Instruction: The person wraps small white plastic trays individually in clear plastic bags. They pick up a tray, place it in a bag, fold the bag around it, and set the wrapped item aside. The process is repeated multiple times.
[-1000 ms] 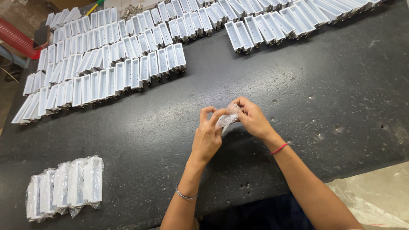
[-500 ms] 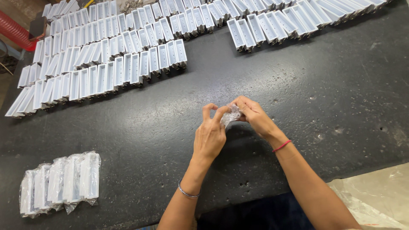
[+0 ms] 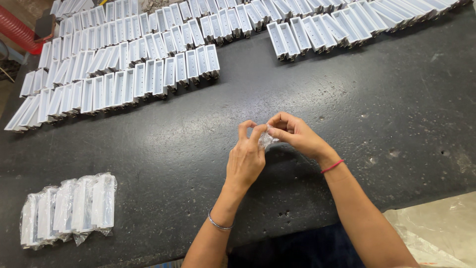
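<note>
Both hands meet above the middle of the dark surface [image 3: 347,129], pinching a small crumpled clear bag [image 3: 267,140] between them. The left hand [image 3: 246,156] is seen from the back, its thumb and first fingers raised and closed on the left edge of the bag, the other fingers curled in; a thin metal bangle [image 3: 219,224] sits on that wrist. The right hand [image 3: 293,135] comes in from the right with its fingers bent over and its fingertips shut on the top of the bag, and a red thread [image 3: 332,166] circles its wrist. The bag is held just off the surface, between the two sets of fingertips; what is inside it cannot be told. Well apart at the lower left lies a row of white trays wrapped in clear plastic [image 3: 69,206], side by side and touching. Along the far side, unwrapped white trays [image 3: 124,69] stand in several close rows on the left, and a further line of them [image 3: 347,22] runs along the upper right edge. A sheet of clear plastic [image 3: 436,233] hangs past the near right corner, and a red hose [image 3: 20,32] shows at the upper left
</note>
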